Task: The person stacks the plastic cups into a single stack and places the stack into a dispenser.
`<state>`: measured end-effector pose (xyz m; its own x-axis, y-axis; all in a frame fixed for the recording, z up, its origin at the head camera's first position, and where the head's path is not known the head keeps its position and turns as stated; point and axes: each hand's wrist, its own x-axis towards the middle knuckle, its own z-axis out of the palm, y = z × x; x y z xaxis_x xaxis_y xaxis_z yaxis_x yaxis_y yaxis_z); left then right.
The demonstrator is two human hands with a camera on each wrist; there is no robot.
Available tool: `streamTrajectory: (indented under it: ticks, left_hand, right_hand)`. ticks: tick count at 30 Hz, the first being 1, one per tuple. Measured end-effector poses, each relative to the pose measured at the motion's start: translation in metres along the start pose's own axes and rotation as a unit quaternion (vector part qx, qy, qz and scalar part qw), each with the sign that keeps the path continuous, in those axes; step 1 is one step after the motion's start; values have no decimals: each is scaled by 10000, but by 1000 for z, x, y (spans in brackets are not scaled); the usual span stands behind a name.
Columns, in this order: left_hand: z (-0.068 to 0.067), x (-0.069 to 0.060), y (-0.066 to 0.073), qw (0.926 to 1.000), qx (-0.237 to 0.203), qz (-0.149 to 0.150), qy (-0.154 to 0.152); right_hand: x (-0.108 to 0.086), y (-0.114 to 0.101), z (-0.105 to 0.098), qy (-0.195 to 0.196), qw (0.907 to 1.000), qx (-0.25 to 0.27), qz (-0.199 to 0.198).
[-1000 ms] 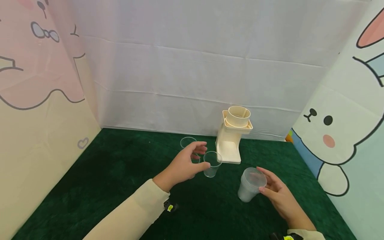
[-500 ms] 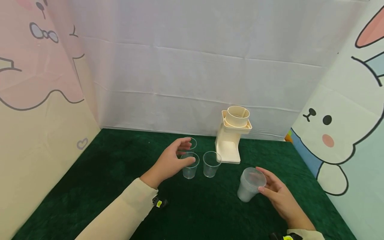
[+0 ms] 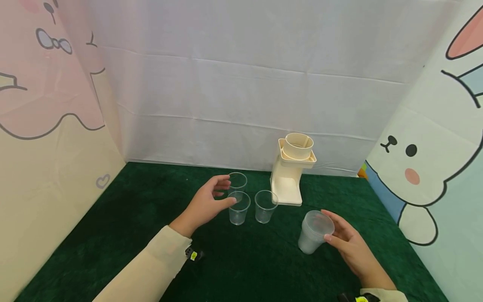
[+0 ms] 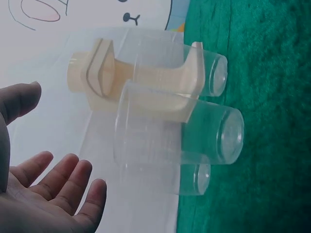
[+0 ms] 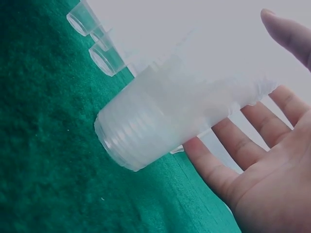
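Note:
Three clear plastic cups stand upright in a close group in the head view: a back cup (image 3: 241,181), a front-left cup (image 3: 238,216) and a right cup (image 3: 265,214). My left hand (image 3: 206,204) is just left of the group, fingers and thumb spread, holding nothing. The left wrist view shows a gap between its fingers (image 4: 73,182) and the nearest cup (image 4: 194,128). To the right, a stack of nested clear cups (image 3: 311,237) stands on the cloth. My right hand (image 3: 352,249) rests beside it, extended fingers (image 5: 209,167) touching its side, thumb apart.
A cream stand (image 3: 287,188) with a round holder (image 3: 299,147) on top is behind the cups, near the white back curtain (image 3: 211,92). Dark green cloth (image 3: 241,268) covers the table. Printed cartoon panels (image 3: 426,180) line the sides.
My left hand has drawn away to the left from the cups, uncovering the front-left and back ones. The right hand and the stack stay in place.

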<state>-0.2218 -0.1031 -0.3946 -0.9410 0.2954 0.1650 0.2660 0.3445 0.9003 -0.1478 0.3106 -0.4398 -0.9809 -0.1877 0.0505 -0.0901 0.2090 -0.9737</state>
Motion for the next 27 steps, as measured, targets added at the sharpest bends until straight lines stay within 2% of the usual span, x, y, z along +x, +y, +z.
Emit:
streamTrajectory:
  ticks: [12, 18, 27]
  left_hand:
    - [0, -4, -19, 9998, -75, -205, -34]
    - [2, -5, -31, 9995, -190, -241, -62]
    - [11, -6, -44, 9983, -441, -340, -189]
  right_hand:
    - [0, -5, 2, 43, 9997, -205, 94]
    - [-1, -4, 2, 49, 9999, -109, 56]
    - [-2, -3, 1, 49, 9999, -53, 144]
